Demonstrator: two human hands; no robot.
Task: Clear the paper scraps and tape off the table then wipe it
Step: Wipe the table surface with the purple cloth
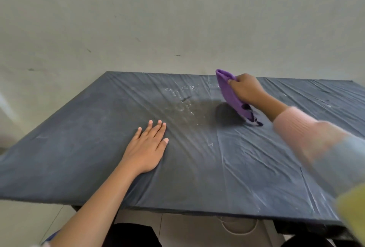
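A dark table (83, 148) under wrinkled clear plastic fills the view. My right hand (246, 89) grips a purple cloth (229, 93) at the far right middle of the table; the cloth's lower end touches the surface. My left hand (148, 148) rests flat on the plastic near the middle, fingers straight and spread. Between the hands lies a wet, smeared patch (187, 106) with white specks. No paper scraps or tape show on the table.
A plain pale wall (177, 19) stands right behind the table's far edge. Tiled floor (29, 225) shows at the lower left and under the near edge. White smudges (324, 102) mark the plastic at the far right.
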